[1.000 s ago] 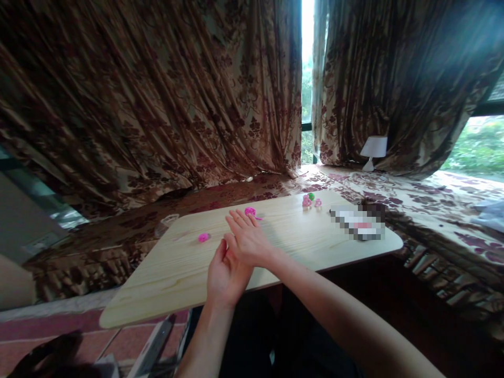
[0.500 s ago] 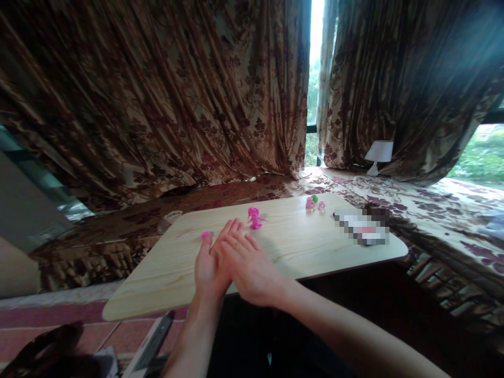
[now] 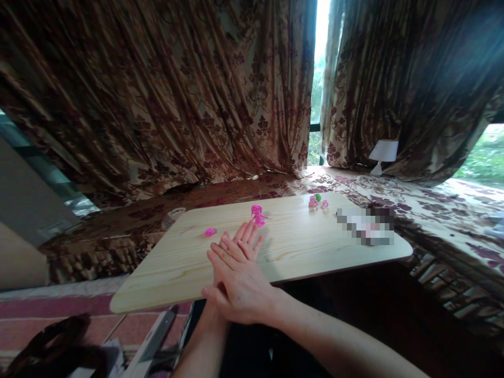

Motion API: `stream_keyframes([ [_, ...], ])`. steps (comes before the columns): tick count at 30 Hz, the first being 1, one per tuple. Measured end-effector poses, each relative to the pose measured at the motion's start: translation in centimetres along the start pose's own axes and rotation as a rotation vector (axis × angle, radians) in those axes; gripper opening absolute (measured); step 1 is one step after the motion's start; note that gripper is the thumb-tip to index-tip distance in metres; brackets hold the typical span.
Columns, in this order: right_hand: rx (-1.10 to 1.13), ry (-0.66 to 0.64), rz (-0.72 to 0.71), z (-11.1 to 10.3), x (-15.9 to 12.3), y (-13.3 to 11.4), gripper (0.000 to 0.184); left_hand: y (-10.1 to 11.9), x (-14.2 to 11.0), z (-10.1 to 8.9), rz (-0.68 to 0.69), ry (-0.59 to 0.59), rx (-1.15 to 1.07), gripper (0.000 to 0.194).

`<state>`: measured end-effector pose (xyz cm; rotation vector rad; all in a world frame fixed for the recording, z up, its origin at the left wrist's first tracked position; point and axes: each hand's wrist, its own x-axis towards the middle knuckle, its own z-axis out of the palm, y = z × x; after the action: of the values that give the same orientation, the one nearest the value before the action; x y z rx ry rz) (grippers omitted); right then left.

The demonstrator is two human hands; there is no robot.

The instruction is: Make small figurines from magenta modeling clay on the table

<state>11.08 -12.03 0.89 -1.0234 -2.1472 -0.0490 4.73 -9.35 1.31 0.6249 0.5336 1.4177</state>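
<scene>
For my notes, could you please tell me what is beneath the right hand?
The left hand shows partly beneath the right hand; its palm and anything between the hands are covered.

Beyond our hands, we see brown floral curtains in deep folds, parted at a bright window. Ahead and to the hands' right, a white lamp stands on a cloth-covered ledge. Our pale wooden table spreads ahead of the hands; left of them lies pink striped fabric.

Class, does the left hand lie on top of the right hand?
No, the right hand lies over the left hand, partly hiding it.
</scene>
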Motion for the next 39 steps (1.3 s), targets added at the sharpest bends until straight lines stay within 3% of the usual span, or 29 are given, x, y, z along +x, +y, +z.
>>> stream_keyframes([
  [1,-0.011,0.017,0.039,0.1,0.5,-0.1,0.059,-0.8,-0.2,0.4,0.093,0.015,-0.089,0.048],
  [4,-0.032,0.048,0.193,0.1,2.2,1.1,0.055,-2.1,-0.4,0.8,-0.105,-0.100,-0.181,0.043],
  [6,0.004,0.021,0.208,-0.5,2.8,2.7,0.055,-1.7,0.1,0.3,-0.276,-0.145,-0.200,0.036],
  [8,0.051,0.006,0.171,-1.6,2.7,4.5,0.059,-1.0,0.7,-0.8,-0.392,-0.115,-0.221,0.031],
  [11,0.051,0.104,0.205,-3.1,2.5,8.2,0.067,0.3,1.2,-2.5,-0.450,-0.022,-0.214,0.023],
  [13,0.014,0.170,0.337,-3.4,2.6,11.3,0.068,1.2,1.4,-3.3,-0.394,0.031,-0.195,0.019],
  [15,0.022,0.102,0.449,-2.8,3.0,14.2,0.073,1.9,1.6,-3.7,-0.294,0.091,-0.162,0.018],
  [18,0.047,0.052,0.472,-0.5,4.0,17.0,0.078,2.6,1.8,-4.1,-0.149,0.160,-0.079,0.018],
  [23,0.084,0.071,0.464,3.1,6.0,18.3,0.080,2.2,2.0,-5.1,-0.059,0.217,0.027,0.022],
  [31,0.123,0.112,0.469,5.0,7.3,19.0,0.064,1.4,2.7,-5.3,-0.085,0.250,0.050,0.024],
  [33,0.137,0.135,0.463,4.3,7.6,19.7,0.063,1.2,2.8,-5.3,-0.114,0.276,0.050,0.025],
  [35,0.144,0.164,0.448,2.3,7.7,21.5,0.065,1.1,3.1,-5.4,-0.136,0.297,0.060,0.027],
  [39,0.151,0.270,0.517,-5.3,6.1,28.7,0.067,0.3,4.0,-5.9,-0.178,0.348,0.097,0.031],
])
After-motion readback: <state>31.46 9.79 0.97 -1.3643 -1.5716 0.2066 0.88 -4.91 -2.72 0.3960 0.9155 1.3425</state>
